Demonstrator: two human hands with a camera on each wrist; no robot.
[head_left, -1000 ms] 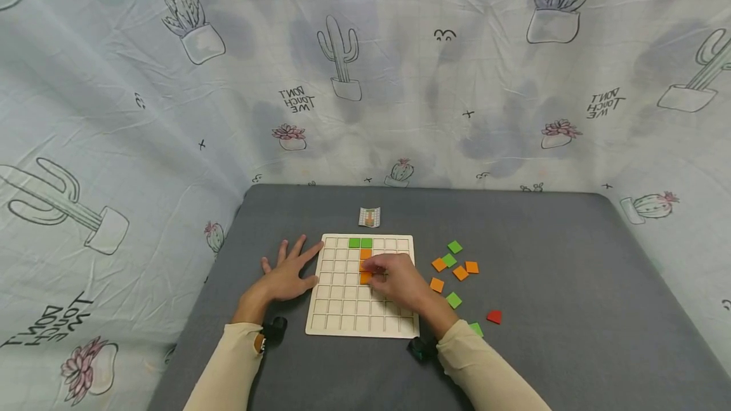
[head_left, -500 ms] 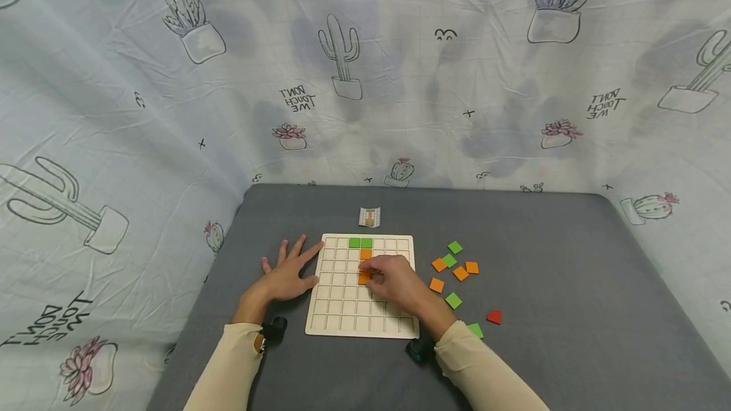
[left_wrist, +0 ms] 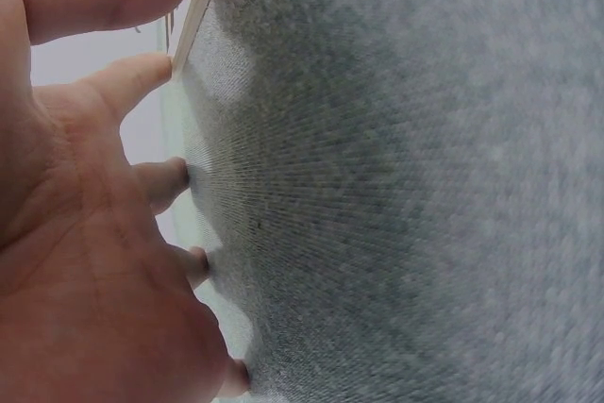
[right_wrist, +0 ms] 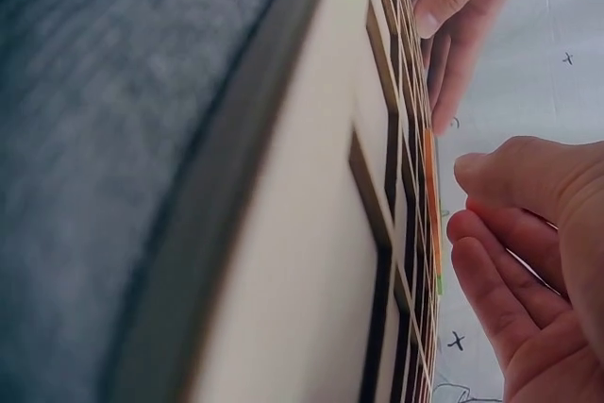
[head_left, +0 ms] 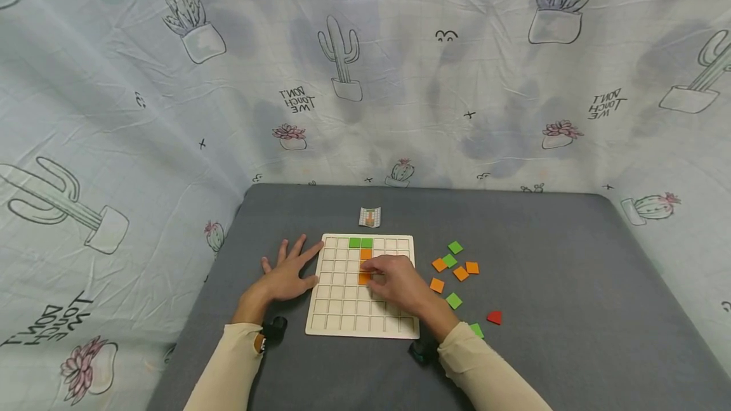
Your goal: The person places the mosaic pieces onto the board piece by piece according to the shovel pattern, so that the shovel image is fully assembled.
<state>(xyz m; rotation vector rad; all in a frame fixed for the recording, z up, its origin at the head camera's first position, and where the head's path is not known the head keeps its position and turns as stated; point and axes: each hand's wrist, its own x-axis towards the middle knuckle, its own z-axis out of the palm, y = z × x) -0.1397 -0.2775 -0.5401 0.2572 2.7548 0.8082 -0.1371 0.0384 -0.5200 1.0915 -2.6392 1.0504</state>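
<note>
A pale wooden grid board lies on the table in the head view. Two green square tiles fill cells in its back row, and a column of orange square tiles runs toward me below them. My right hand hovers at that column, fingertips and thumb right by the orange tiles, covering part of them. In the right wrist view its thumb and fingers are bent, with nothing showing between them. My left hand lies spread at the board's left edge, index finger and thumb touching it.
Right of the board lie several loose orange tiles and green tiles, plus a red piece. A small printed pattern card sits behind the board. Dark grey cloth covers the table; a printed curtain surrounds it.
The nearest orange tile has shifted slightly left in its cell under the right hand's fingers. The left hand stays where it was.
</note>
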